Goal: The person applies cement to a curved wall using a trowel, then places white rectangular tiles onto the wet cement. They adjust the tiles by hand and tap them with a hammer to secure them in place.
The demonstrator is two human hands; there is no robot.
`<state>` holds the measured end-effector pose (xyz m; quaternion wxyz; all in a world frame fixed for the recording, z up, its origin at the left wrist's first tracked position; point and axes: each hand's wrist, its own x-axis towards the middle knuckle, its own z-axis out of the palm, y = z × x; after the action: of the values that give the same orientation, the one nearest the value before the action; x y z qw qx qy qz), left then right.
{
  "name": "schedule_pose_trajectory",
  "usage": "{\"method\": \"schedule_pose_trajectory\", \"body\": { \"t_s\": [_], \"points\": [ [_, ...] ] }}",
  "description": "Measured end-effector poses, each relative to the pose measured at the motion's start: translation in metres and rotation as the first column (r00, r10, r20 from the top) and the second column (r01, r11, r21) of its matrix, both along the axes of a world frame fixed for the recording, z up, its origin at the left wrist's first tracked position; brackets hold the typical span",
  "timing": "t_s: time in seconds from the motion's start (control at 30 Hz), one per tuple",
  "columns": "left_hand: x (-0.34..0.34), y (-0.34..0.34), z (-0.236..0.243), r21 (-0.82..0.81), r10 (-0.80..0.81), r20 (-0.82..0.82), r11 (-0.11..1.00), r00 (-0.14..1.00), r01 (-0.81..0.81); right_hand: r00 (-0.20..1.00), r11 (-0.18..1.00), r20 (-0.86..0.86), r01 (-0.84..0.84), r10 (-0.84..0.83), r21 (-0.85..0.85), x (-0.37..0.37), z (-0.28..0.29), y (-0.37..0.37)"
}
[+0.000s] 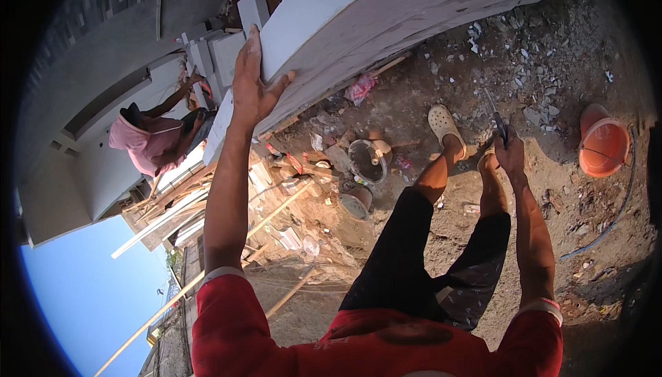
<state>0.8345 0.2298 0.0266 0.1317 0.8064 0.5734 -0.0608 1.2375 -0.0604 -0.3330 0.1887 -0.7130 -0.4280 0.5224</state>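
My left hand (pixel 254 91) lies with fingers and thumb spread against the near end of a pale grey block wall (pixel 345 11), touching its upper edge. Beside those fingertips stands a small pale block (pixel 254 13). Down at my right side, my right hand (pixel 510 153) is closed round the dark handle of a hand tool with a narrow metal blade (pixel 492 103). The blade points away from me over the dirt; its exact kind is too small to tell.
Orange buckets (pixel 604 146) sit at the right by a blue hose (pixel 607 229). Dark buckets (pixel 367 162), rubble and wooden poles (pixel 283 204) litter the ground. A person in a pink hooded top (pixel 145 139) works at the left. Broken pale chips (pixel 534 66) lie along the wall.
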Motion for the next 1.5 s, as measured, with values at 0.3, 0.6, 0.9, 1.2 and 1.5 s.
{"method": "schedule_pose_trajectory", "body": {
  "t_s": [0.3, 0.6, 0.9, 1.2, 1.5],
  "points": [
    [-0.001, -0.034, -0.029, 0.362, 0.13, -0.04, 0.926, 0.991, -0.107, 0.969, 0.967, -0.249, 0.077, -0.015, 0.242, -0.022, 0.225, 0.008],
    [-0.031, -0.04, -0.04, 0.376, 0.086, 0.153, 0.916, 0.984, -0.138, 0.992, 0.949, 0.051, -0.123, 0.113, 0.292, -0.037, 0.316, 0.101],
    [-0.027, -0.04, -0.04, 0.355, 0.12, 0.158, 0.919, 0.98, -0.169, 0.926, 0.866, 0.276, -0.347, 0.256, 0.36, -0.104, 0.357, 0.181],
    [-0.026, -0.041, -0.041, 0.332, 0.138, 0.167, 0.924, 0.976, -0.188, 0.884, 0.895, 0.343, -0.4, 0.319, 0.198, -0.108, 0.349, 0.188],
    [-0.026, -0.042, -0.04, 0.329, 0.141, 0.172, 0.925, 0.975, -0.192, 0.88, 0.865, 0.321, -0.435, 0.351, 0.248, -0.123, 0.354, 0.185]
  ]
}}
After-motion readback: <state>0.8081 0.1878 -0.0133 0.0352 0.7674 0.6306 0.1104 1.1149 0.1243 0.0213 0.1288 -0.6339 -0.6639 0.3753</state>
